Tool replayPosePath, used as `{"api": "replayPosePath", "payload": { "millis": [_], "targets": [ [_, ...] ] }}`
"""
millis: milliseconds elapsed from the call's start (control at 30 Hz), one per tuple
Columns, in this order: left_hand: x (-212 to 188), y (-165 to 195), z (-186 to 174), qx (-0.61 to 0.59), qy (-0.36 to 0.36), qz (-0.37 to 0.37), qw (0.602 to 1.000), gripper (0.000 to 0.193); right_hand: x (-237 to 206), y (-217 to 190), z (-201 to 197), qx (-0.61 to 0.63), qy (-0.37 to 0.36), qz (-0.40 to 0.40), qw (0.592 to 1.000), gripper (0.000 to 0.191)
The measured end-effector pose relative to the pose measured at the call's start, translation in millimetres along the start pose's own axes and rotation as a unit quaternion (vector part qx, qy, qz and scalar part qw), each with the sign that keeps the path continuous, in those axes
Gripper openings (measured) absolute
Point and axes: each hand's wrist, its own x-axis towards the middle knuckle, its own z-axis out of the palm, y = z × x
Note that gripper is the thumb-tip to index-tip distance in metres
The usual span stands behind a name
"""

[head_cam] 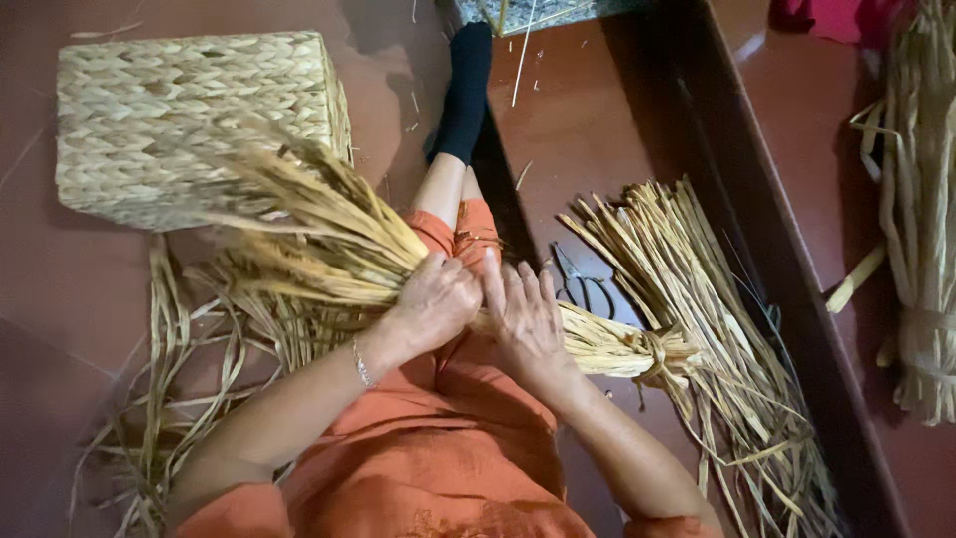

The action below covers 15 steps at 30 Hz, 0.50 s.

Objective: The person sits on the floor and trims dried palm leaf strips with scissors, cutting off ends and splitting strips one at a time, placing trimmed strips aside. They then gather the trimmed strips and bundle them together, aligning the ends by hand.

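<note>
A thick bundle of dried straw-coloured fibre strips (319,239) lies across my lap, tied with a knot at its right end (652,349). My left hand (433,299) is closed around the bundle's middle. My right hand (523,314) rests on the same bundle just to the right, fingers spread over it. The strips fan out to the upper left. I sit on the floor in orange clothes with one leg in a black sock (463,90) stretched forward.
A woven rectangular basket (189,110) stands at the upper left. Scissors (578,284) lie on the reddish floor beside another pile of strips (697,329). Loose strands (169,399) trail at left. A further bundle (921,219) hangs at the right edge.
</note>
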Motion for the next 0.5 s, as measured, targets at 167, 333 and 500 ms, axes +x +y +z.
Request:
{"api": "replayPosePath", "payload": {
  "millis": [167,333,500],
  "targets": [
    [8.3,0.0,14.8,-0.014,0.035,-0.01,0.999,0.005,-5.3,20.9,36.9,0.065,-0.051,0.044,0.996,0.089],
    [1.1,4.0,26.4,0.011,-0.038,-0.025,0.999,0.074,-14.3,30.1,49.3,0.073,-0.071,0.072,0.992,0.046],
    [-18.8,3.3,31.6,-0.093,-0.071,-0.053,0.992,0.11,-38.6,30.6,61.1,0.085,-0.13,0.087,0.984,0.035]
  ]
}}
